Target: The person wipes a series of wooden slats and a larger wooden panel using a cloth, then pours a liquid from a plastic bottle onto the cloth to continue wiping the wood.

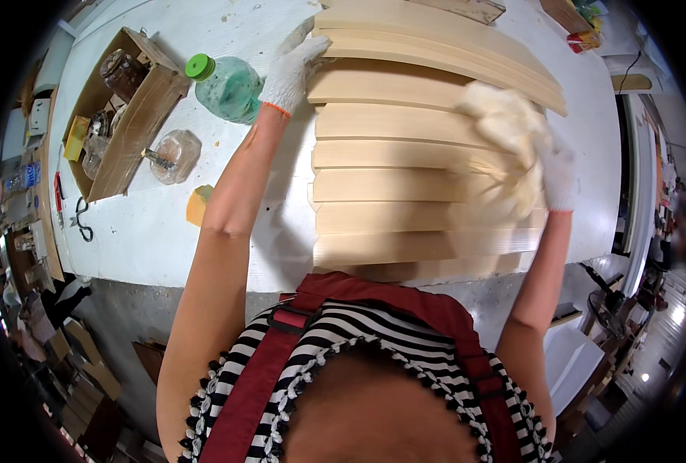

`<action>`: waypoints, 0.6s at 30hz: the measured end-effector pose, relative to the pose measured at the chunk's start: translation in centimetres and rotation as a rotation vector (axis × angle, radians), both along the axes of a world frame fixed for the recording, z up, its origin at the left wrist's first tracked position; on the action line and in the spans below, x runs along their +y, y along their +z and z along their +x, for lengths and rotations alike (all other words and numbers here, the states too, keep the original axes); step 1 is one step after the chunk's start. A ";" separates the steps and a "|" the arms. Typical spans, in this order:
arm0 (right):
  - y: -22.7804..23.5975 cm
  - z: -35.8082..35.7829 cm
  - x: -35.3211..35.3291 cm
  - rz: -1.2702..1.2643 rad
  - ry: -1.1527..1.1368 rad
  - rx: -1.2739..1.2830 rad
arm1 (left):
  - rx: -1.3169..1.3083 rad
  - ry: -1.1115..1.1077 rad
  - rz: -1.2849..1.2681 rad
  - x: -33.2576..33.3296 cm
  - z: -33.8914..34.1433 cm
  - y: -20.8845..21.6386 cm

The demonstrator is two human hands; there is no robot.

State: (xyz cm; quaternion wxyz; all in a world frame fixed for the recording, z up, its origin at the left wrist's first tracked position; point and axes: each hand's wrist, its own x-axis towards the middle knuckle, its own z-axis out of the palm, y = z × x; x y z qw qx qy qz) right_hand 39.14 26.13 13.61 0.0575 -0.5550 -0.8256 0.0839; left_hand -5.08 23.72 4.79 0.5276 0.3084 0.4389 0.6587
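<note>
Pale wooden boards point(389, 185) lie side by side in a row across the white table. Along the far side, several more boards point(435, 54) lie overlapped at a slant, their right ends angled toward me. My left hand point(290, 73), in a white knit glove with an orange cuff, is closed at the left end of these far boards. My right hand point(557, 177), gloved the same way and smeared by motion, grips a bunched cream cloth point(505, 127). The blurred cloth spreads over the right part of the boards; the fingers are partly hidden behind it.
Left of the boards stand a green-capped plastic bottle point(231, 89), a clear cut-down container point(177, 157) with a brush in it, and a cardboard box point(131, 127) of jars. Scissors point(83, 220) lie near the left edge. A wooden piece point(466, 8) is at the back.
</note>
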 end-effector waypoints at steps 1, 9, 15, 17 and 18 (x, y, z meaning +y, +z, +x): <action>1.2 0.1 1.8 -0.122 -0.328 0.227 | -0.011 -0.005 0.000 -0.1 -0.1 0.0; -9.1 -16.5 1.2 0.420 0.322 -0.407 | -0.091 0.094 0.012 0.5 1.5 -0.9; -8.2 -19.6 0.9 0.306 0.417 -0.053 | -0.127 0.288 -0.074 -1.1 2.4 0.0; -8.3 -10.4 4.9 0.308 0.173 -0.238 | -0.053 0.314 -0.086 -1.2 1.7 -0.6; -9.2 -3.5 7.8 0.421 0.107 -0.253 | -0.040 0.280 -0.107 -0.6 1.9 -0.7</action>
